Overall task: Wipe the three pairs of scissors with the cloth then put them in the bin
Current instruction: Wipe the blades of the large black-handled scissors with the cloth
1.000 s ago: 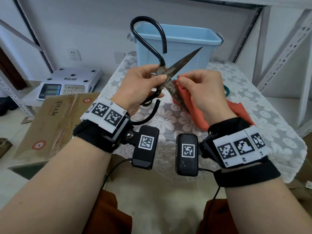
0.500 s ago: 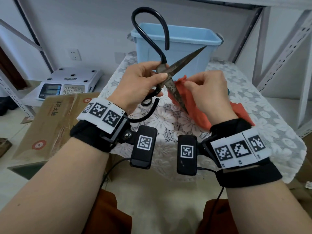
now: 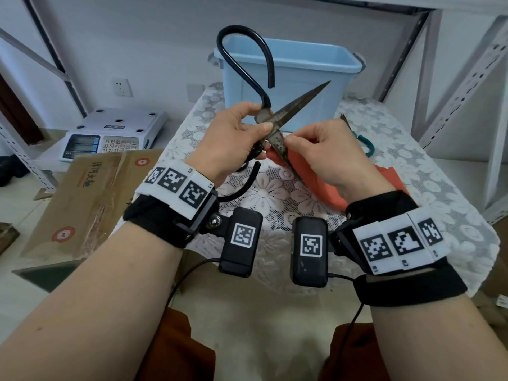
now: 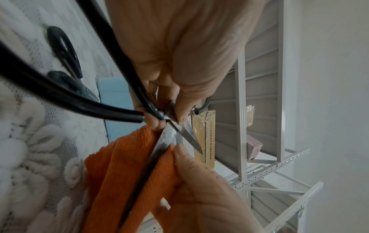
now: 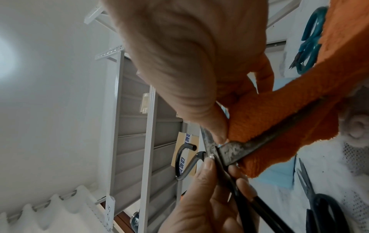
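Table (image 3: 398, 171) under lace, spread across the middle of the scene; far edge carrying the blue bin (image 3: 288, 78), open-topped, nothing visible inside from here. Nearer, lifted clear of the table and roughly centred: large black-handled scissors (image 3: 275, 119), blades spread wide, one rusty blade aimed up and right toward the bin, the other slanting down and right. Left hand (image 3: 233, 138) clamped around the scissors at the pivot, thumb across the joint. Right hand (image 3: 327, 155) pinching the orange cloth (image 3: 324, 188) folded over the lower blade close to the pivot. Judged as mid-wipe on the first of three pairs, none binned yet. Risks from here: with the blades splayed, a firm pull along the edge could slice cloth or fingertip (thin fold, bare thumb right at the steel); a loose pivot grip could let the blades snap together on the right hand; the upper point swinging near the bin wall could scrape it. Wrist views adding what the head view lacks: left wrist view showing the cloth wrapped on both sides of the blade and a second pair, dark-handled scissors (image 4: 66, 59), lying on the lace; right wrist view showing teal-handled scissors (image 5: 311, 41) whole beyond the cloth, only partly seen from the head view.
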